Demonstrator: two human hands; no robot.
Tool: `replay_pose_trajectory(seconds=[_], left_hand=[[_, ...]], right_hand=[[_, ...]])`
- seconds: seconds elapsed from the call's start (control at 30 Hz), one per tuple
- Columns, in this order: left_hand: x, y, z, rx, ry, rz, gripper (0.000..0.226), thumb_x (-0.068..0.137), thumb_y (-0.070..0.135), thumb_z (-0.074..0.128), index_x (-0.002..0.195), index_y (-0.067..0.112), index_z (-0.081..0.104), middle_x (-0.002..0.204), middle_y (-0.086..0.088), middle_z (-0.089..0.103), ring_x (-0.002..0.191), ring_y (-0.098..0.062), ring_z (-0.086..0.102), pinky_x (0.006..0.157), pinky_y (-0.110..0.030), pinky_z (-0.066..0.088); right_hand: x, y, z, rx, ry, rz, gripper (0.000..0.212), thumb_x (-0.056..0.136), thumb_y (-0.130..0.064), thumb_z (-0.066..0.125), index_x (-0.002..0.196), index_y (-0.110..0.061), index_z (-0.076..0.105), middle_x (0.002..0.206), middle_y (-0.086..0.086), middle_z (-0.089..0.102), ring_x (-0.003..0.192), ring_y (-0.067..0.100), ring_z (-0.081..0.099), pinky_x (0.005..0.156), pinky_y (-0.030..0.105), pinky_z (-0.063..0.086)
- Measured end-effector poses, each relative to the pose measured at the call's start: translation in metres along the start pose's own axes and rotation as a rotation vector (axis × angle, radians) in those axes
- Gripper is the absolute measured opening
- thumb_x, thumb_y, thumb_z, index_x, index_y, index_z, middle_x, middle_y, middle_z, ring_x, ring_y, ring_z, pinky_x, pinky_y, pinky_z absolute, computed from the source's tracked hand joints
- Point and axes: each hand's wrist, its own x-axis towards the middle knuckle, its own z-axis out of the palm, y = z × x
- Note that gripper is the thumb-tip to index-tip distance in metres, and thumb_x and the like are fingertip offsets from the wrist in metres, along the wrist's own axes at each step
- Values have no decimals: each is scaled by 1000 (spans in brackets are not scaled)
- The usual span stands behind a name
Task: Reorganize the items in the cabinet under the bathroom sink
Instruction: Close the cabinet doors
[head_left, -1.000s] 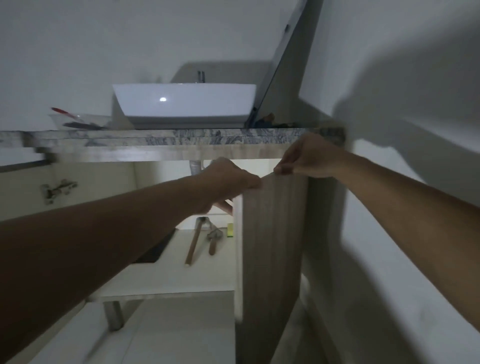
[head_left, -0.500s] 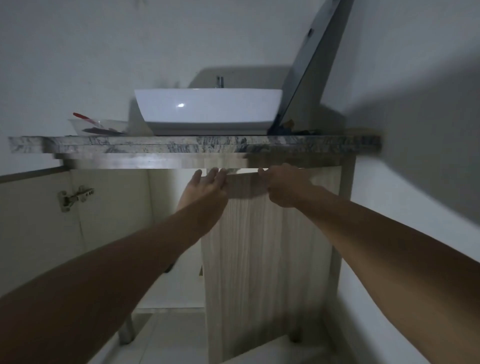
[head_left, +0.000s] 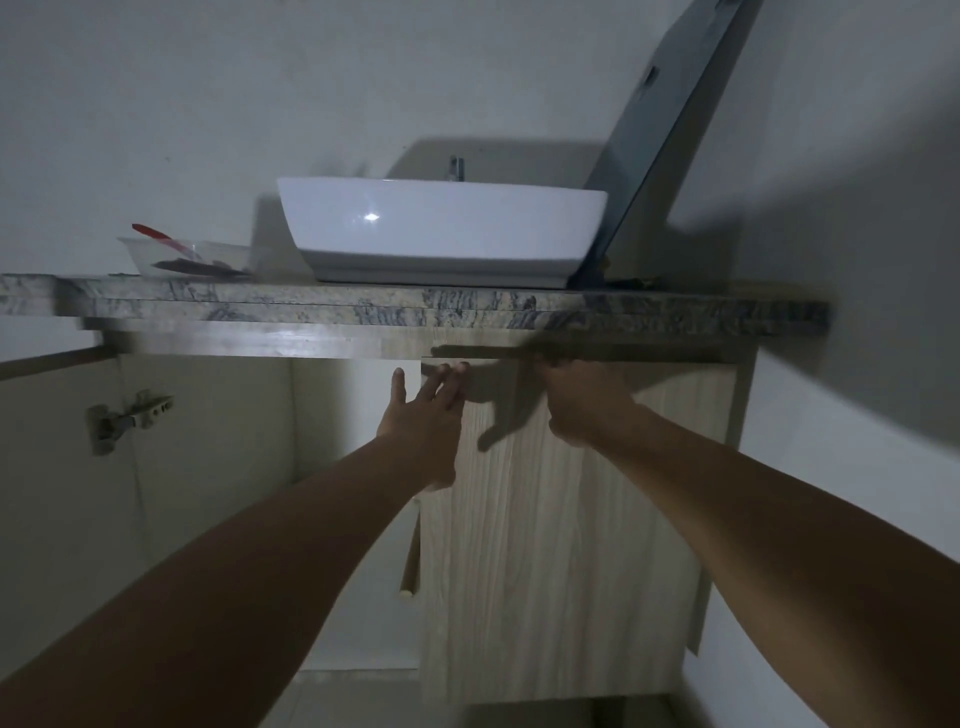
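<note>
Both hands are up at the top edge of the right cabinet door (head_left: 561, 545): the left hand (head_left: 426, 415) lies flat with straight fingers against its upper left corner, holding nothing, while the right hand (head_left: 587, 400) has its fingers curled at the top edge, though I cannot tell whether it really grips it. A second ago that door stood edge-on and the cabinet floor showed; now its face is almost flush under the desk (head_left: 415, 309) (the tools inside are mostly hidden). Only a wooden handle (head_left: 410, 561) peeks past the door's left edge. The left side remains open, its hinge (head_left: 124, 418) bare. I judge the reorganizing finished and closing up begun.
</note>
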Motion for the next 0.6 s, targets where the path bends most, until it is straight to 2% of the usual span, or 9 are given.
replay_pose_trajectory(seconds=[0.13, 0.33, 0.43, 0.5, 0.6], left_hand=[[15, -2, 6, -30, -9, 2, 99, 82, 44, 64, 153, 14, 3, 159, -7, -20, 148, -25, -12, 115, -63, -1], [14, -9, 5, -40, -30, 35, 100, 81, 44, 66, 153, 16, 2, 160, -5, -19, 148, -23, -12, 114, -64, 1], [10, -17, -7, -54, -71, 95, 91, 85, 47, 62, 153, 17, 10, 162, -2, -7, 149, -22, -4, 115, -63, 1], [8, -22, -14, -72, -84, 128, 82, 86, 47, 60, 152, 18, 20, 162, -3, 2, 149, -21, 7, 116, -61, 7], [-8, -38, -21, -82, -118, 115, 70, 88, 48, 57, 147, 22, 31, 156, -2, 28, 142, -21, 29, 117, -51, 19]], right_hand=[[7, 0, 8, 12, 19, -15, 40, 88, -8, 58, 128, -12, 53, 113, 8, 67, 102, 28, 64, 86, 40, 54], [6, -1, 8, 10, -27, 3, 56, 86, -8, 62, 139, -9, 42, 121, 10, 61, 109, 29, 60, 83, 36, 50], [5, -7, -1, 27, -104, 12, 55, 87, -8, 61, 139, -8, 42, 125, 10, 56, 114, 29, 56, 85, 36, 45], [3, -13, -7, 63, -115, -13, 55, 86, -5, 59, 139, -11, 44, 126, 8, 53, 116, 30, 53, 89, 40, 45], [3, -35, -15, 172, -92, -146, 60, 85, -3, 58, 140, -25, 45, 132, -3, 52, 122, 23, 51, 81, 36, 46]])
